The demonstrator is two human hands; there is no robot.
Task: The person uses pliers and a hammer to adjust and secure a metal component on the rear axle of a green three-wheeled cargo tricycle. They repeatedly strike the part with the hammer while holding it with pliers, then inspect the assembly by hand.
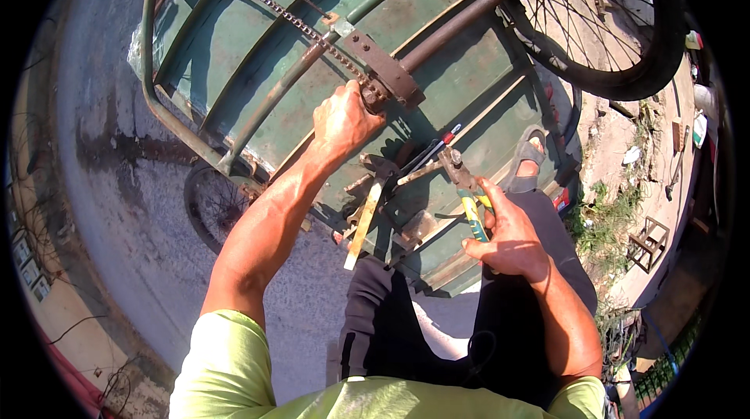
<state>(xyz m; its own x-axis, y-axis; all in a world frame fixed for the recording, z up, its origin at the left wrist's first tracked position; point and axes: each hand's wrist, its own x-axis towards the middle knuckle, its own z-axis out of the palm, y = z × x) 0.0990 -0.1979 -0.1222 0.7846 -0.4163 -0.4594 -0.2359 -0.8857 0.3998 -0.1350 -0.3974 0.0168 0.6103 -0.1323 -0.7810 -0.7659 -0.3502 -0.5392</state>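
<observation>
Green metal [402,13] spread out below. Over it, a chain [301,26] ran to a rusty block [383,67], and a pipe [299,72] crossed the chain's way. The left hand [344,126] curled at the chain's end; its fingertips were hidden, so you could not tell its grip. Apart from it, the right hand [512,235] was wrapped around pliers [471,204]. A hammer [366,220] lay between them. Farther out were a sandal [525,152], a wheel [617,89] and a stool [647,242].

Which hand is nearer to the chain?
Left. The left hand is at the lower end of the chain; the right hand is farther off, lower right, holding pliers.
</observation>
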